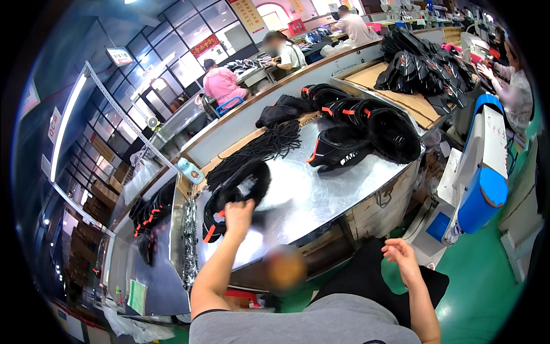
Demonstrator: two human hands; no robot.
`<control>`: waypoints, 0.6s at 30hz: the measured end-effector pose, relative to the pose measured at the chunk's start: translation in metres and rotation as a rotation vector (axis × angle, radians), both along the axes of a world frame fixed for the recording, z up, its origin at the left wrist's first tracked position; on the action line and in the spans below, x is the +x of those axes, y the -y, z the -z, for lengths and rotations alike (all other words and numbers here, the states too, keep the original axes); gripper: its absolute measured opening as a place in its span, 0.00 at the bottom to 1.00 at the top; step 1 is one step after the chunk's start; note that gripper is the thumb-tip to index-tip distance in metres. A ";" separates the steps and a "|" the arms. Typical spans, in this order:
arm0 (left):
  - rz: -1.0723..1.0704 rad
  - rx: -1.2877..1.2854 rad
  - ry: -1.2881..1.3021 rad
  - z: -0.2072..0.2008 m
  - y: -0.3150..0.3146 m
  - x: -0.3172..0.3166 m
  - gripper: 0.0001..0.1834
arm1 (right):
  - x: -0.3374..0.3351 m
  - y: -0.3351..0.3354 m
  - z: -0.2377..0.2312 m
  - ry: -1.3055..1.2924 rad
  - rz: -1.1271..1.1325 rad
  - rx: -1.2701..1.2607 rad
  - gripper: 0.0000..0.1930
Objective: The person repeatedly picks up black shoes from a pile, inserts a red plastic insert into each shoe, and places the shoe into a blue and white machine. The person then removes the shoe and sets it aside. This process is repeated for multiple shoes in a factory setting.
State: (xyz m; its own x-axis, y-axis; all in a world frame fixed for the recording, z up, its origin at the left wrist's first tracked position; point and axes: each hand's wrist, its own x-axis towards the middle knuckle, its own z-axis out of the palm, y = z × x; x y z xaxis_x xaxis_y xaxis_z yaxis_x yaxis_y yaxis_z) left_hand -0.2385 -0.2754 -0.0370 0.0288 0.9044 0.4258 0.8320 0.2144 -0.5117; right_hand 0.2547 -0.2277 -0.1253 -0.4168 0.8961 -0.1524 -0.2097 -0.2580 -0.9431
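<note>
At the left part of the shiny metal worktable (306, 195), my left hand (239, 218) is closed on a black shoe upper (252, 178) with orange tabs. The upper's dark opening faces up. My right hand (401, 258) is raised over my lap, fingers loosely curled and a little apart, with nothing seen in it. Several more black shoe uppers (344, 143) with orange trim are grouped at the table's far right. Between them and my left hand lies a pile of black laces (260, 150).
A light-blue bottle (189, 170) stands at the table's left corner. More uppers (153, 211) rest on the left side surface. A blue-and-white machine (481, 172) stands to my right. Black shoe parts (427, 71) are heaped on cardboard behind. Other people sit at benches beyond the partition.
</note>
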 end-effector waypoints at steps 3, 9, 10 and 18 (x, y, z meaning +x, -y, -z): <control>-0.488 -0.444 0.039 0.036 0.045 -0.100 0.10 | -0.007 0.009 0.012 0.022 -0.097 -0.036 0.10; -0.581 -0.873 0.022 -0.015 0.009 -0.075 0.16 | 0.002 0.018 0.044 0.142 -0.216 -0.103 0.12; -0.614 -0.952 0.026 -0.033 -0.007 -0.054 0.18 | 0.003 0.018 0.050 0.150 -0.220 -0.128 0.13; 0.812 0.010 0.292 -0.044 -0.186 0.203 0.27 | 0.013 0.014 0.056 0.262 -0.177 -0.109 0.13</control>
